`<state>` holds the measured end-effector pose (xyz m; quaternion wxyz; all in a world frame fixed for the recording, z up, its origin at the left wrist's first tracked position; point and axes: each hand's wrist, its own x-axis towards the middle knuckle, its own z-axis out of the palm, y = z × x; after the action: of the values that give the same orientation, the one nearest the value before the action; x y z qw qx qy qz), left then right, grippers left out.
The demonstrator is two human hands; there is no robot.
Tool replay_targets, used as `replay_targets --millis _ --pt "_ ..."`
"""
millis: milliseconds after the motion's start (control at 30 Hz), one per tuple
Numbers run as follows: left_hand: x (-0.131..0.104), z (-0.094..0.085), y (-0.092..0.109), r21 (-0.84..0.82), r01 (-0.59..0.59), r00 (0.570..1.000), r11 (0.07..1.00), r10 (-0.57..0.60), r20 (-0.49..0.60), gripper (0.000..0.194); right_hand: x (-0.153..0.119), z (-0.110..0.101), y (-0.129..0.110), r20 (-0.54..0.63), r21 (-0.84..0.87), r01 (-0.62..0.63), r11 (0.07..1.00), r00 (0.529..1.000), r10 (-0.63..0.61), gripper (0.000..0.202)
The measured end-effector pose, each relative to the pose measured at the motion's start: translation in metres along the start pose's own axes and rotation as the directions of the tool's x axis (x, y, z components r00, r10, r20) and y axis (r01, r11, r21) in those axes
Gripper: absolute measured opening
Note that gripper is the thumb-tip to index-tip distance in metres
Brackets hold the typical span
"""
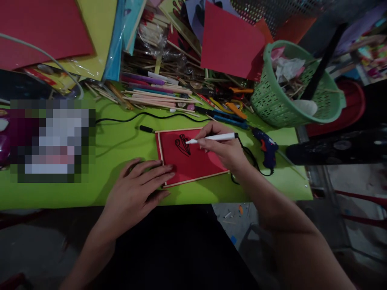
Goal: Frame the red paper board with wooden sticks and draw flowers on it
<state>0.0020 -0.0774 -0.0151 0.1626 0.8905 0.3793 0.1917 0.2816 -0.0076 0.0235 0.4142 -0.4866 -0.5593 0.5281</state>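
A red card (193, 165) edged with thin wooden sticks lies on the green table (121, 141). Black looping lines like flowers on stems are drawn on its upper left part. My right hand (222, 145) is closed round a white marker (222, 137), whose tip is at the drawing. Fingers spread, my left hand (142, 185) lies flat, with its fingertips over the card's left edge and the rest on the table. A black marker cap (146, 129) rests just beyond the card's upper left corner.
A blue glue gun (265, 147) with a black cord lies right of the card. Behind it stands a green basket (272, 96) holding scraps. Sticks, pens, scissors and coloured paper (231, 44) crowd the table's back. A blurred-out object (57, 141) is at the left.
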Motion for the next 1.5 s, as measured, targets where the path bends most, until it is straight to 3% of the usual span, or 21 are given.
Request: replay_targets --millis 200,733,1500 --pt "0.0 0.001 0.002 -0.044 0.045 0.999 0.998 -0.045 0.002 0.044 0.005 -0.002 0.022 -0.02 0.022 0.0 1.0 1.0 0.001 0.018" --pt "0.002 0.0 0.004 -0.049 0.006 0.999 0.999 -0.008 -0.035 0.037 -0.001 -0.001 0.018 0.009 -0.18 0.007 0.984 1.0 -0.006 0.02" --pt "0.0 0.001 0.003 -0.071 0.049 0.999 0.996 -0.051 -0.016 0.044 -0.003 0.001 0.017 0.013 -0.207 0.021 0.978 1.0 -0.018 0.017"
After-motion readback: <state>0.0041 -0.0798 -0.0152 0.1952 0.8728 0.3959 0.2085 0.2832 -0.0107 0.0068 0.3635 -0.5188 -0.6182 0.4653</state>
